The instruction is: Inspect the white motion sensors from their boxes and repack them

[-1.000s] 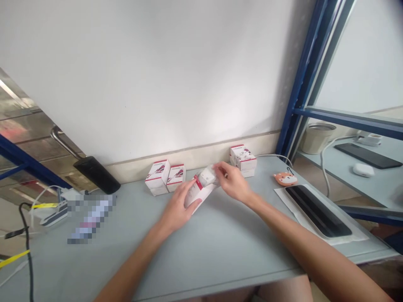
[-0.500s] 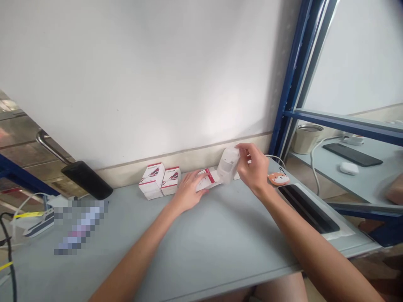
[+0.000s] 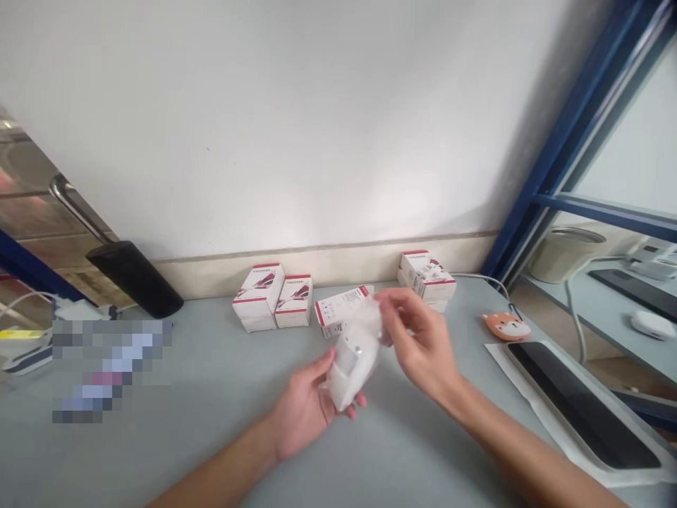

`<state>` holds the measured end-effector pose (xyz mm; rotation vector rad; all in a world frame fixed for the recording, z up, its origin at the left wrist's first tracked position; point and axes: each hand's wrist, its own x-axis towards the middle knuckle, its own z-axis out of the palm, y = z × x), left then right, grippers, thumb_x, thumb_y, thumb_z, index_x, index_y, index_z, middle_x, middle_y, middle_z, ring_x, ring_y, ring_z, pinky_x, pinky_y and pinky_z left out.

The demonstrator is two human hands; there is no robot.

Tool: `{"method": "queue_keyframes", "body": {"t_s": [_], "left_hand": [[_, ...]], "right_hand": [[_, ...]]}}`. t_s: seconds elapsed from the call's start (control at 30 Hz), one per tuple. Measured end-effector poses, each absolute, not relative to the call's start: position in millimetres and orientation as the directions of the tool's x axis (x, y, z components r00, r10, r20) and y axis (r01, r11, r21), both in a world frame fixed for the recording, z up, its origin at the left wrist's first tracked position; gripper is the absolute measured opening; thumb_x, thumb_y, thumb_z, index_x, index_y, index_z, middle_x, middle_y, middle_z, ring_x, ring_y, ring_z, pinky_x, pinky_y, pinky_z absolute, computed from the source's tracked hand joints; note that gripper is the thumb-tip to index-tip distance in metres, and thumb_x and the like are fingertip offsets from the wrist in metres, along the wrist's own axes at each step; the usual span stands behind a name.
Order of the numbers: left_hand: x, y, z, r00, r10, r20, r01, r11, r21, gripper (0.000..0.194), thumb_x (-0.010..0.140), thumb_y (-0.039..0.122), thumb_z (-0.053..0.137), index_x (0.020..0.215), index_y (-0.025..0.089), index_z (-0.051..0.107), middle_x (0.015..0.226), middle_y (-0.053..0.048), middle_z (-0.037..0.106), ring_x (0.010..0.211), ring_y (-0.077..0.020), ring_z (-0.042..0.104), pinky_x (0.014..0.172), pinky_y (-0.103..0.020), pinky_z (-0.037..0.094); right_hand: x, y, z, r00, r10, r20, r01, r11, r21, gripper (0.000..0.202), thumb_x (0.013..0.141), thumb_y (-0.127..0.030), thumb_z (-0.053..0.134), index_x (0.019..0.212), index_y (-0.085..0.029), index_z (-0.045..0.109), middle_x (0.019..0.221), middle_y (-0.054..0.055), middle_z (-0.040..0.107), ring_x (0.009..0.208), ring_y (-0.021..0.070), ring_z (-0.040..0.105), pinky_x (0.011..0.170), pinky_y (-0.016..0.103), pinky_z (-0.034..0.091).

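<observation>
A white motion sensor (image 3: 349,363) in a thin clear plastic bag (image 3: 364,321) is held tilted above the table. My left hand (image 3: 307,406) is closed around its lower end, thumb on the near side and fingertips showing beyond it. With bent fingers, my right hand (image 3: 417,339) pinches the upper end of the bag. Just behind them a white and red carton (image 3: 338,307) lies on its side, partly covered by the bag. Two similar cartons, a taller one (image 3: 258,296) and a lower one (image 3: 294,300), stand to its left.
More cartons (image 3: 427,275) stand by the wall at the right. An orange animal-face case (image 3: 506,327) and a dark flat device (image 3: 582,402) on a white sheet lie on the right of the table. A black cylinder (image 3: 135,279) with a metal handle is at the left.
Both hands have come nearer with the bagged sensor. My left hand has left the carton and now grips the sensor's lower end. The view has shifted, uncovering the right-hand cartons.
</observation>
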<state>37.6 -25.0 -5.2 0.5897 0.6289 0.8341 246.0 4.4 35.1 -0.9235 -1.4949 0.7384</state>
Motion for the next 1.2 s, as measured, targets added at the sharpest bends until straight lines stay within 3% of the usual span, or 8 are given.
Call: {"method": "queue_keyframes", "body": {"t_s": [0.13, 0.3, 0.4, 0.53, 0.77, 0.93, 1.07, 1.2], "left_hand": [[38.5, -22.3, -11.0, 0.658, 0.715, -0.238, -0.466, 0.634, 0.617, 0.053, 0.100, 0.059, 0.060, 0.121, 0.013, 0.074, 0.109, -0.014, 0.074, 0.079, -0.0269, 0.077, 0.062, -0.033, 0.058], [39.8, -28.6, -5.8, 0.666, 0.707, -0.239, -0.429, 0.624, 0.653, 0.039, 0.099, 0.039, 0.065, 0.129, 0.014, 0.069, 0.116, -0.015, 0.071, 0.093, -0.0312, 0.078, 0.077, -0.040, 0.061], [39.3, -30.4, -2.9, 0.650, 0.726, -0.225, -0.451, 0.606, 0.655, 0.046, 0.094, 0.029, 0.068, 0.138, 0.020, 0.059, 0.123, -0.016, 0.071, 0.103, -0.0373, 0.077, 0.090, -0.051, 0.059], [37.2, -27.0, -3.2, 0.603, 0.761, -0.240, -0.493, 0.592, 0.637, 0.048, 0.089, 0.022, 0.064, 0.136, 0.013, 0.059, 0.122, -0.021, 0.073, 0.098, -0.0341, 0.076, 0.091, -0.052, 0.057], [36.3, -23.8, -6.8, 0.546, 0.794, -0.267, -0.555, 0.581, 0.595, 0.041, 0.090, 0.029, 0.060, 0.123, 0.007, 0.066, 0.110, -0.020, 0.074, 0.086, -0.0288, 0.073, 0.086, -0.049, 0.056], [37.6, -25.1, -4.7, 0.568, 0.785, -0.249, -0.567, 0.592, 0.572, 0.041, 0.093, 0.038, 0.058, 0.121, 0.009, 0.066, 0.105, -0.018, 0.074, 0.082, -0.0281, 0.072, 0.087, -0.048, 0.055], [35.8, -22.6, -0.4, 0.568, 0.801, -0.189, -0.612, 0.565, 0.554, 0.052, 0.098, 0.052, 0.053, 0.126, 0.011, 0.066, 0.113, -0.018, 0.073, 0.091, -0.0312, 0.073, 0.093, -0.050, 0.053], [34.3, -20.6, 1.1, 0.533, 0.824, -0.191, -0.648, 0.543, 0.534, 0.048, 0.096, 0.036, 0.049, 0.131, 0.008, 0.065, 0.116, -0.019, 0.073, 0.101, -0.0334, 0.072, 0.102, -0.052, 0.049]], "right_hand": [[256.5, -2.9, 53.9, 0.162, 0.650, 0.742, 0.279, 0.692, -0.666, 0.013, 0.105, -0.027, 0.058, 0.112, -0.027, 0.068, 0.081, 0.002, 0.065, 0.060, 0.0163, 0.063, 0.053, 0.032, 0.051], [255.5, 10.4, 74.9, 0.558, 0.042, 0.829, 0.516, 0.765, -0.386, 0.007, 0.101, -0.026, 0.064, 0.104, -0.031, 0.065, 0.090, 0.003, 0.058, 0.066, 0.0190, 0.067, 0.056, 0.035, 0.052], [242.8, 40.3, 69.3, 0.437, 0.406, 0.803, 0.356, 0.741, -0.569, 0.011, 0.098, -0.026, 0.062, 0.107, -0.030, 0.056, 0.088, 0.001, 0.060, 0.070, 0.0187, 0.067, 0.061, 0.034, 0.056], [218.4, 97.0, 48.6, 0.041, 0.970, 0.239, 0.363, 0.209, -0.908, 0.010, 0.097, -0.025, 0.050, 0.107, -0.024, 0.053, 0.093, 0.007, 0.072, 0.084, 0.0206, 0.074, 0.071, 0.034, 0.061], [208.1, 135.9, 39.3, 0.083, 0.945, 0.317, 0.626, 0.198, -0.754, 0.035, 0.092, -0.022, 0.059, 0.127, -0.017, 0.061, 0.137, 0.023, 0.061, 0.115, 0.0353, 0.067, 0.089, 0.047, 0.056], [211.2, 123.1, 26.9, -0.458, 0.770, 0.444, 0.791, 0.581, -0.191, 0.027, 0.105, -0.025, 0.051, 0.124, -0.024, 0.070, 0.136, 0.015, 0.064, 0.123, 0.0304, 0.063, 0.105, 0.046, 0.048], [219.7, 115.3, 16.6, -0.498, 0.810, 0.310, 0.797, 0.568, -0.204, 0.032, 0.109, -0.034, 0.045, 0.105, -0.024, 0.075, 0.103, 0.007, 0.075, 0.096, 0.0237, 0.071, 0.096, 0.039, 0.050], [231.7, 93.7, 23.1, -0.316, 0.854, 0.412, 0.779, 0.482, -0.402, 0.045, 0.112, -0.043, 0.033, 0.120, -0.025, 0.074, 0.120, 0.009, 0.072, 0.104, 0.0247, 0.069, 0.092, 0.038, 0.050]]}}
